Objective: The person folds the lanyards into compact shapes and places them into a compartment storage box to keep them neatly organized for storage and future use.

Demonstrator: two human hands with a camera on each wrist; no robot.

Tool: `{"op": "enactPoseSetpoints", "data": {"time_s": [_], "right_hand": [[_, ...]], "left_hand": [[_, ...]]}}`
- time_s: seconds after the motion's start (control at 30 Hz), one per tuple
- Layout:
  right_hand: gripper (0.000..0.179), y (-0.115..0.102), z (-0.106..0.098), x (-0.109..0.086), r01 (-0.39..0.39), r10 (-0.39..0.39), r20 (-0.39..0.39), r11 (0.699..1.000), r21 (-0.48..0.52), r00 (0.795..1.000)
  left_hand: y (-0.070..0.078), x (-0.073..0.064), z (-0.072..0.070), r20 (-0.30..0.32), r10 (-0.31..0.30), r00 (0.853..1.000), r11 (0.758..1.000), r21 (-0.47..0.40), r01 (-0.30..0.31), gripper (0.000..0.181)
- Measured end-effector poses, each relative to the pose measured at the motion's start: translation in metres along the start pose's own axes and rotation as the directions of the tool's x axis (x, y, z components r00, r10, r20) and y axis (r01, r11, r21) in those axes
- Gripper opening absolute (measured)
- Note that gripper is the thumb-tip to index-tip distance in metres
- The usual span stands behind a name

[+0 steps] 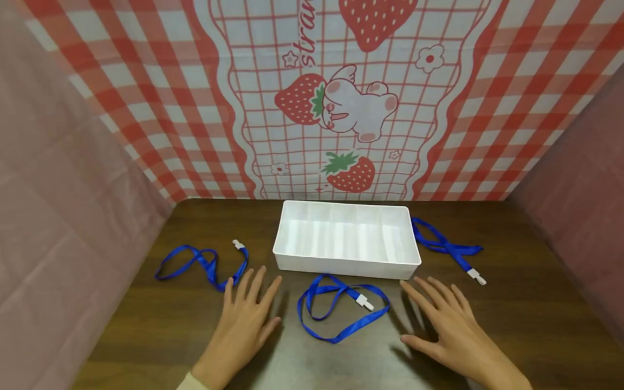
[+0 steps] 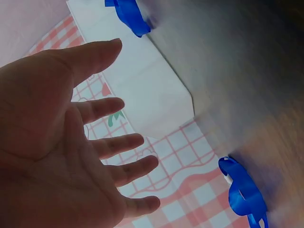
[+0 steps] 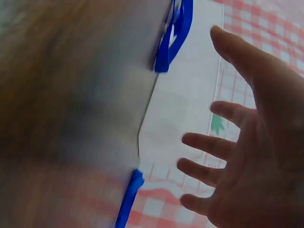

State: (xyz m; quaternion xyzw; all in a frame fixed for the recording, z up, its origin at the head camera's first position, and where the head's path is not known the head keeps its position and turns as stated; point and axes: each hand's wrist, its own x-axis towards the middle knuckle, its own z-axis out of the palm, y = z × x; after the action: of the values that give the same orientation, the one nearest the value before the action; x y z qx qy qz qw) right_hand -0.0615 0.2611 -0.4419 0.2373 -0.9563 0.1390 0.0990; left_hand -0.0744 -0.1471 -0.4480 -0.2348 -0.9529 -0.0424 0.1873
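My left hand [image 1: 245,319] is spread over the table, nearest the left blue lanyard [image 1: 210,269], whose white clip points to the back. Fingers apart, my right hand [image 1: 450,330] hovers to the right of the middle blue lanyard [image 1: 358,326] and holds nothing. That middle lanyard lies in a loose loop between the hands, its white clip inside the loop. A third blue lanyard [image 1: 450,248] lies crossed over itself at the right, clip toward the front. Both wrist views show bare palms, the left hand [image 2: 61,128] and the right hand [image 3: 266,137], with straight fingers.
A white box [image 1: 347,266] with several narrow compartments stands at the back middle of the dark wooden table [image 1: 146,336]. Behind it hangs a red checked strawberry cloth [image 1: 185,108]. Pink cloth [image 1: 58,206] closes off the left side, and more pink cloth [image 1: 580,179] the right.
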Motion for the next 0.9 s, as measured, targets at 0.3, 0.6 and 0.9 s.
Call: {"op": "enactPoseSetpoints", "data": {"time_s": [0.3, 0.6, 0.9], "right_hand": [[0.080, -0.012, 0.007, 0.016, 0.076, -0.080, 0.100, 0.996, 0.040, 0.992], [0.056, -0.021, 0.014, 0.027, 0.146, -0.157, 0.147, 0.986, 0.082, 0.977], [0.027, -0.031, 0.030, 0.049, 0.276, -0.276, -0.014, 0.961, 0.003, 0.961]], "left_hand": [[0.000, 0.001, -0.004, 0.032, 0.049, 0.998, 0.997, -0.064, -0.047, 0.059], [0.004, 0.010, -0.008, 0.080, 0.170, 0.982, 0.977, -0.146, -0.157, 0.038], [0.018, 0.023, -0.010, 0.064, 0.281, 0.957, 0.941, -0.214, -0.262, 0.025]]}}
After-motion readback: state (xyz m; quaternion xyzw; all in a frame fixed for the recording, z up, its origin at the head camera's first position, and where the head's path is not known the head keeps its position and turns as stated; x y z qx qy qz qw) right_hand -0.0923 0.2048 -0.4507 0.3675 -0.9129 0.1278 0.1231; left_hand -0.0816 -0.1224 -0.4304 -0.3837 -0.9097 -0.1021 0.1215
